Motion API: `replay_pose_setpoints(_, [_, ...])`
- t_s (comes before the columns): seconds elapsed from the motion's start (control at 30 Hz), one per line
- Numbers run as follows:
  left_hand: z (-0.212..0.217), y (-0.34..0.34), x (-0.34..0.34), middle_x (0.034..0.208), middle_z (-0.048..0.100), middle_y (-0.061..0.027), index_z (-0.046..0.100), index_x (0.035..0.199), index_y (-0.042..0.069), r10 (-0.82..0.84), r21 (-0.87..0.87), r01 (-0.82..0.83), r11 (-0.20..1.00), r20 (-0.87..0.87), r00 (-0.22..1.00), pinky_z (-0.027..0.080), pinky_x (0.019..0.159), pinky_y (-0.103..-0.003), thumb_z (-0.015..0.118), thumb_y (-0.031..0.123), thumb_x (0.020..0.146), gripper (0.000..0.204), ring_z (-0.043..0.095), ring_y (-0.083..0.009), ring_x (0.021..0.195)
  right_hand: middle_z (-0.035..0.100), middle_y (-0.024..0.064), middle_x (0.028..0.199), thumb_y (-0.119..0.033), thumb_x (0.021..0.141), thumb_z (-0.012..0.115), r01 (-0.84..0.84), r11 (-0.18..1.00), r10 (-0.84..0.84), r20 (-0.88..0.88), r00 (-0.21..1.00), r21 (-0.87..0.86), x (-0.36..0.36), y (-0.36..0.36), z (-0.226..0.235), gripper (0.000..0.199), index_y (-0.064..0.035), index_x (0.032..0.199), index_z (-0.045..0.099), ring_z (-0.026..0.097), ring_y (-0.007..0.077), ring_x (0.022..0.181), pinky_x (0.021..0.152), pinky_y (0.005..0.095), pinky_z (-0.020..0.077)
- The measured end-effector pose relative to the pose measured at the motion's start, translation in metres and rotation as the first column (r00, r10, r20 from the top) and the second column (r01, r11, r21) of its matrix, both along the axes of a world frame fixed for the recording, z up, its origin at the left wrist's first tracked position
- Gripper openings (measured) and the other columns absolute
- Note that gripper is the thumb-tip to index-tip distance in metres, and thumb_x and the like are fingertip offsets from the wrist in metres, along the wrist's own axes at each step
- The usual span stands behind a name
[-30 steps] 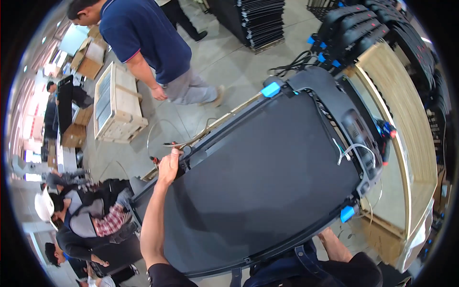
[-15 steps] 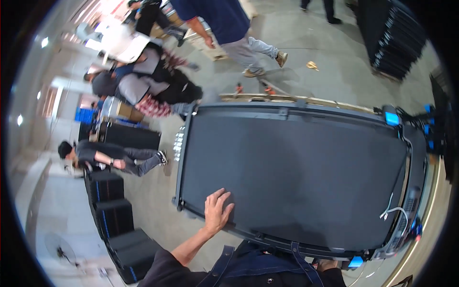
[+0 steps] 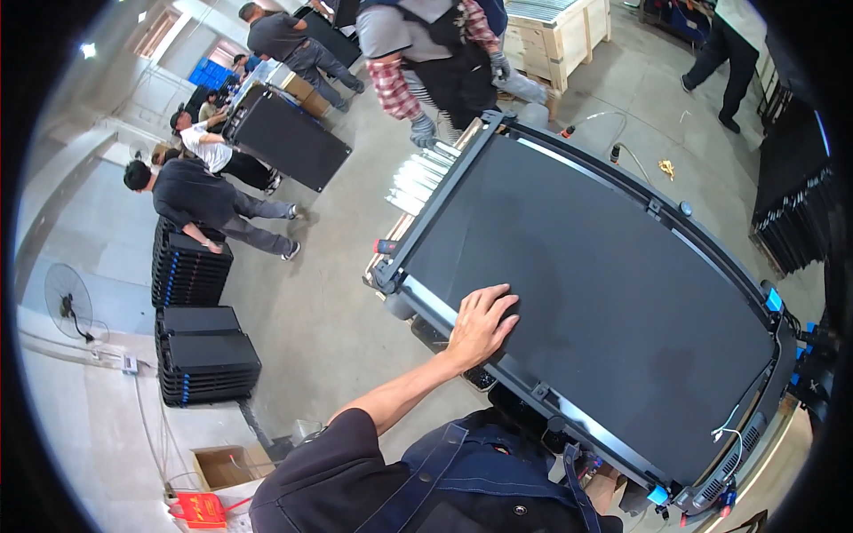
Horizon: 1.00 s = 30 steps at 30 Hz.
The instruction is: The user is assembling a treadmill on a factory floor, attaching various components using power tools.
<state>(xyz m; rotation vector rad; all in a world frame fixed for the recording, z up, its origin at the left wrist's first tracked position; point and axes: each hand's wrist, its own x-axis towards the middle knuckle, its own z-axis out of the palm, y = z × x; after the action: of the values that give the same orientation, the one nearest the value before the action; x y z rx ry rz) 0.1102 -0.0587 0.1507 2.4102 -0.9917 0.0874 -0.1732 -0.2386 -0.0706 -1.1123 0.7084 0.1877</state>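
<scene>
In front of me lies a treadmill base, with a wide black running belt (image 3: 604,293) in a dark frame. My left hand (image 3: 482,327) rests on the belt near its close edge, palm down, fingers stretched and a little apart. My right hand (image 3: 602,487) shows only in part, low beside the near frame edge; its fingers are hidden behind the frame and my clothing. A white cable (image 3: 730,433) lies at the belt's right end, by the vented black motor end (image 3: 730,466). Blue tape (image 3: 773,300) marks the frame's far right corner.
Beyond the frame's left end, a co-worker in grey gloves (image 3: 423,131) stands by several silvery metal parts (image 3: 419,182). Black stacked panels (image 3: 209,355) stand at left, near other people. A wooden crate (image 3: 555,40) is at the back. Hoses (image 3: 613,151) lie on the floor beyond.
My view has turned, so the treadmill base now looks slanted. My left hand stays flat on the belt. The gloved co-worker now stands close to the frame's left end.
</scene>
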Motion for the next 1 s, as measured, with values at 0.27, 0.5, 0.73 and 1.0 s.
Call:
replay_pose_setpoints(0.27, [-0.002,0.026,0.007,0.131,0.060,-0.0147,0.066,0.119,0.007,0.015,-0.063,-0.015,0.998,0.012,1.000,0.039,0.105,-0.049,0.070,0.019,0.091,0.031,0.053,-0.0348,0.123,0.072,0.0108,0.100,-0.027,0.097,0.071,-0.370,0.925,0.336,-0.261,0.905,-0.090,-0.045,0.036,0.174,0.041,0.0019,0.125,0.065,0.066,0.0131,0.077,0.064,0.0277,0.0561])
replay_pose_setpoints(0.5, [-0.015,0.009,0.011,0.131,0.058,-0.0150,0.066,0.118,0.008,-0.063,-0.141,0.062,0.988,-0.009,0.998,0.041,0.105,-0.047,0.068,0.019,0.094,0.027,0.052,-0.0354,0.124,0.072,0.0088,0.085,-0.022,0.094,0.073,0.576,0.777,-0.546,0.182,0.818,-0.254,-0.049,0.005,0.291,0.056,0.0031,0.139,0.053,0.064,0.0102,0.064,0.059,0.0245,0.0535])
replay_pose_setpoints(0.73, [-0.008,0.031,-0.071,0.101,0.068,-0.0148,0.070,0.108,0.006,-0.294,-0.353,0.293,0.889,0.050,0.954,0.053,0.085,-0.044,0.070,0.011,0.090,0.018,0.065,-0.0345,0.096,0.073,0.0129,0.092,-0.028,0.090,0.076,0.091,0.838,-0.352,-0.404,0.844,-0.539,-0.198,0.015,0.138,0.054,0.0036,0.130,0.059,0.071,0.0193,0.074,0.064,0.0318,0.0567])
replay_pose_setpoints(1.0, [-0.164,-0.022,-0.265,0.100,0.067,-0.0168,0.065,0.107,0.008,-0.326,0.080,0.468,0.880,-0.617,0.717,0.057,0.076,-0.050,0.070,0.019,0.090,0.021,0.068,-0.0403,0.091,0.056,0.0291,0.138,-0.048,0.074,0.082,-0.089,0.825,-0.366,-0.648,0.668,-0.558,-0.216,0.031,-0.037,0.124,-0.0041,0.158,0.003,0.056,0.0441,0.128,0.105,0.0477,0.0475])
